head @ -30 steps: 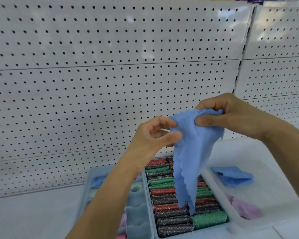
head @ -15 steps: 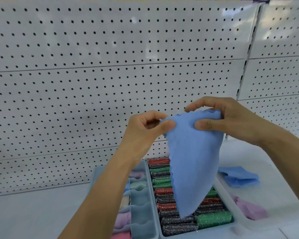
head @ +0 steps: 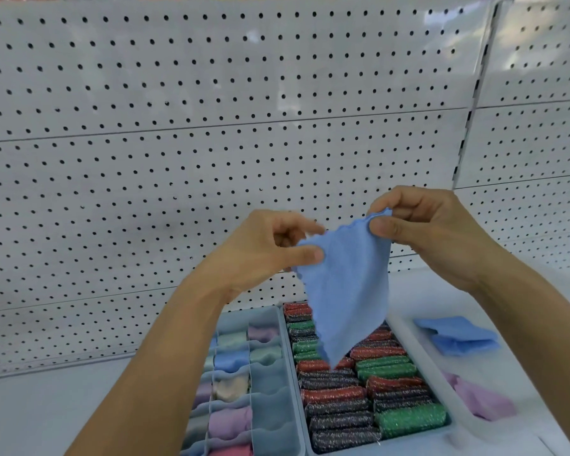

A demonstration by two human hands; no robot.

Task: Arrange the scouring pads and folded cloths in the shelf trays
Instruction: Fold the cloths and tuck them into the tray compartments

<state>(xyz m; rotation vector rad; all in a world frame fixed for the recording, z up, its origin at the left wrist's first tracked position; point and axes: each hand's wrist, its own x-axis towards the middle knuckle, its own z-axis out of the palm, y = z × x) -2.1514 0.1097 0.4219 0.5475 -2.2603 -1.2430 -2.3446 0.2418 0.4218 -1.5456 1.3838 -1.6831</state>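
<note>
A blue cloth [head: 348, 284] hangs unfolded in the air above the trays. My left hand [head: 264, 248] pinches its left top corner and my right hand [head: 431, 232] pinches its right top corner. Below it, a tray [head: 305, 432] holds rows of red, green and dark glittery scouring pads [head: 359, 396]. To the left, a divided tray [head: 267, 312] holds folded pastel cloths [head: 231, 360] in its compartments. On the right, a white tray [head: 418, 360] holds a folded blue cloth [head: 458, 335] and a folded pink cloth [head: 481, 399].
A white pegboard wall [head: 178, 159] rises right behind the trays. The trays stand on a white shelf [head: 46, 409], with bare shelf surface to the left of them.
The hands have spread the cloth's top edge wider, with the right hand moving to the right. The cloth now hangs as a flatter sheet, its lower tip higher above the pads.
</note>
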